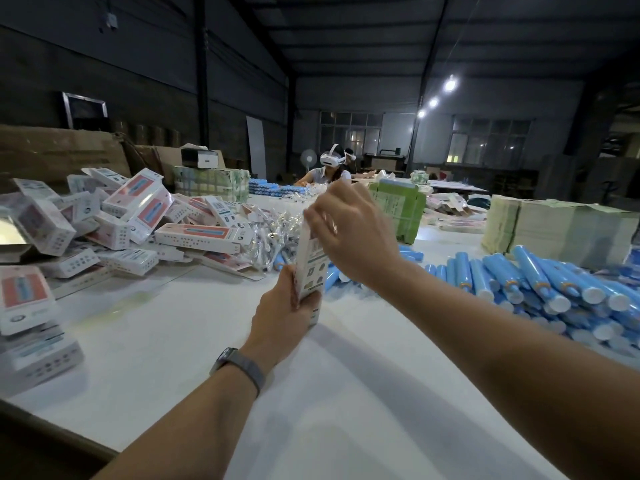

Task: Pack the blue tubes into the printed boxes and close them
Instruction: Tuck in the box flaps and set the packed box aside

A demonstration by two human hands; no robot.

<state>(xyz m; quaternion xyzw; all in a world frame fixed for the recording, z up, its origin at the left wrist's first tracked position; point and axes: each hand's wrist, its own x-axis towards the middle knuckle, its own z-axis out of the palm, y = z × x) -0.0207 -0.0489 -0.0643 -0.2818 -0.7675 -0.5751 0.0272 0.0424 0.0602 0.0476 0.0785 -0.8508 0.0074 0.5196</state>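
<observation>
Bare forearms; grey wristband (239, 367) on left wrist.

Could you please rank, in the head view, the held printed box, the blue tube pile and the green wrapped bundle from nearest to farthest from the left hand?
From the left hand:
1. Printed box, gripped in it.
2. Blue tube pile, on the right.
3. Green wrapped bundle, behind the right hand.

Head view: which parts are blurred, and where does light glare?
Head view: the right hand is motion-blurred at the box top; the left hand is sharper; ceiling lamps flare; wide-angle bending curves the table edge.
</observation>
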